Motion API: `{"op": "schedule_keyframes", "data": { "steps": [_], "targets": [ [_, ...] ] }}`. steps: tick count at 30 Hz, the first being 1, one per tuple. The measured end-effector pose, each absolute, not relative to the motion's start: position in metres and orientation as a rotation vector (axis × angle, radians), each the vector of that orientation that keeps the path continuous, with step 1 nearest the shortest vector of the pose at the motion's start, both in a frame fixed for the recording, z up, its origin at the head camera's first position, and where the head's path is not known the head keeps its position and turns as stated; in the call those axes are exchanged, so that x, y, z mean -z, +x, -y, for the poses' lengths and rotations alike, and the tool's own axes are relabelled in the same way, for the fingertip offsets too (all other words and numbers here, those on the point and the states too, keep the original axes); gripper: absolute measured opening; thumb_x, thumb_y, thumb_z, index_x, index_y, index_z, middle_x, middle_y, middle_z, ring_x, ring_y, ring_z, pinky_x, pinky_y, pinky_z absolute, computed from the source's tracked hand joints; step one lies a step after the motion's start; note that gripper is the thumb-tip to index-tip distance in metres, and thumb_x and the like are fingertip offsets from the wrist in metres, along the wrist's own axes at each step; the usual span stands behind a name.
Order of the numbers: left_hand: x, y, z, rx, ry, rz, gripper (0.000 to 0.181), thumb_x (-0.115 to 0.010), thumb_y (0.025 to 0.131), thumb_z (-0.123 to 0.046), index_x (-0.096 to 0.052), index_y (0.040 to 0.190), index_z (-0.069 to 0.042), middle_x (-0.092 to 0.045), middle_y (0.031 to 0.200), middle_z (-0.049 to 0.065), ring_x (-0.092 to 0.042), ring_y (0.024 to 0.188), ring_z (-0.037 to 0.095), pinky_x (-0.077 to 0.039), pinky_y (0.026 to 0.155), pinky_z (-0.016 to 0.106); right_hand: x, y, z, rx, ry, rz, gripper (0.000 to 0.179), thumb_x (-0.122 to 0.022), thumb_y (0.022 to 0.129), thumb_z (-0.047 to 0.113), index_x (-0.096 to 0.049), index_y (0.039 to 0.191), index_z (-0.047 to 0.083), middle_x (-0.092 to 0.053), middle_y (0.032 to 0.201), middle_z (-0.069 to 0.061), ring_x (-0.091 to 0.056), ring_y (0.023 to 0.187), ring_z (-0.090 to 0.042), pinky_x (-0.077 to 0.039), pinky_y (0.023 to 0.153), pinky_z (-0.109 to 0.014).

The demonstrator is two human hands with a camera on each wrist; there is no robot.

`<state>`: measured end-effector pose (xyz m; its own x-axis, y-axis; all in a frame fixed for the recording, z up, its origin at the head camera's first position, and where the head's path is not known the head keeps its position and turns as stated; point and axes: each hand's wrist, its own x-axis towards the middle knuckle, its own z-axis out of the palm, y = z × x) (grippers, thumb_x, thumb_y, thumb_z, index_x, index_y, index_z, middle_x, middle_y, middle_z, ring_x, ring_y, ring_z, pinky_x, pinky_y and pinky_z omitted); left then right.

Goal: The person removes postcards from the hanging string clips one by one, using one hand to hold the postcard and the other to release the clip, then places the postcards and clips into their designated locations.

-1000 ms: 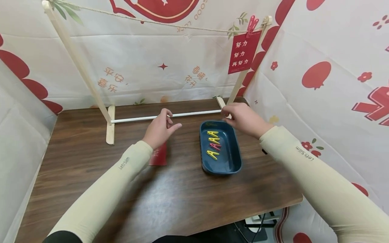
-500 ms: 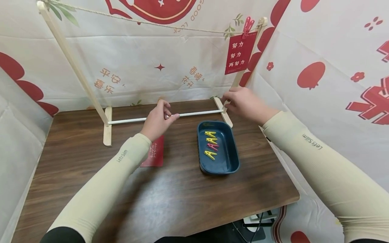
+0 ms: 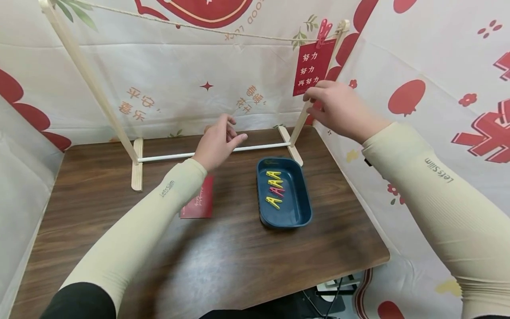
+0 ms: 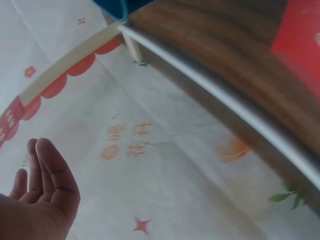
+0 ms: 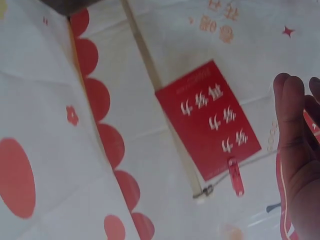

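A red card (image 3: 310, 66) with white characters hangs from the rope (image 3: 223, 32), clipped by a pink clothespin (image 3: 323, 33) near the right post. My right hand (image 3: 345, 108) is raised just below and right of that card, its fingers loosely bent and holding nothing. In the right wrist view a visible space separates the hand (image 5: 299, 155) from the card (image 5: 207, 120). Over the white rod my left hand (image 3: 217, 141) hovers with relaxed fingers and nothing in them. Another red card (image 3: 200, 199) lies on the table, partly hidden by the left forearm.
A blue tray (image 3: 304, 201) with several yellow clothespins (image 3: 274, 183) and a pink one stands right of centre on the wooden table (image 3: 223, 257). The wooden rack's left post (image 3: 89, 84) and white rod (image 3: 167, 157) span the back, before a printed cloth.
My right hand has risen from beside the rack's right foot to the hanging card's lower edge. My left hand has shifted slightly up and right.
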<state>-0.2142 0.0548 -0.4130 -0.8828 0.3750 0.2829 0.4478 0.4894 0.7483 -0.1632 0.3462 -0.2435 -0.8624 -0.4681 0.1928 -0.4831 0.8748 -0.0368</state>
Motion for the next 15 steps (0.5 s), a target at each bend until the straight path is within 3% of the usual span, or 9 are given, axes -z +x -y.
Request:
{"op": "schedule_keyframes", "data": {
  "steps": [15],
  "targets": [
    [0.393, -0.227, -0.085, 1.270, -0.878, 2.643, 0.054, -0.074, 0.106, -0.038, -0.048, 0.141, -0.006, -0.067, 0.106, 0.004, -0.066, 0.091, 0.019, -0.056, 0.084, 0.036, 0.214, -0.168, -0.365, -0.067, 0.665, 2.881, 0.033, -0.078, 0.098, 0.001, -0.069, 0.129, -0.006, -0.069, 0.125, -0.029, -0.067, 0.109, -0.047, -0.059, 0.093, -0.064]
  ]
}}
